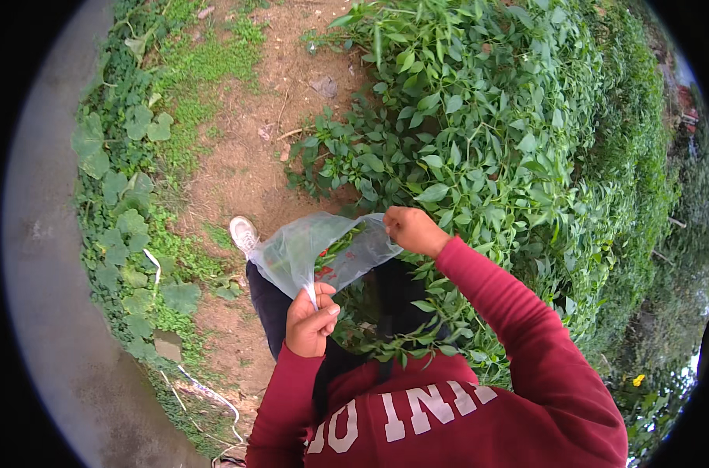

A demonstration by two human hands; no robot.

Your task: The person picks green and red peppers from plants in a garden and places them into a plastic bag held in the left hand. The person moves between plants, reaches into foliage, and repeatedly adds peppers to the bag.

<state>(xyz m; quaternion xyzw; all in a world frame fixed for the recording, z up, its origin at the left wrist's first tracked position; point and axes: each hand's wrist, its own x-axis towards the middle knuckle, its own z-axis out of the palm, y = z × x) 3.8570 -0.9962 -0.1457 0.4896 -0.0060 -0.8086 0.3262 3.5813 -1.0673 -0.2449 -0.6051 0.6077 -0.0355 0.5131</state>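
Note:
A clear plastic bag (299, 243) hangs between my two hands, in front of my legs. My left hand (312, 322) grips a gathered part of its rim between thumb and fingers. My right hand (414, 230) pinches the opposite edge of the bag's mouth, beside the leaves. Inside lie red peppers (325, 272) and long green peppers (344, 243), partly seen through the plastic. Leafy pepper plants (477, 140) grow close to my right hand, and one long green pepper (378, 44) hangs near the far end.
A bare dirt path (237, 169) runs ahead on the left. Low vines (129, 228) border it, beside a grey paved strip (50, 251). White cords (214, 398) lie at lower left. A leafy branch (413, 345) crosses before my waist. My white shoe (243, 234) stands on the path.

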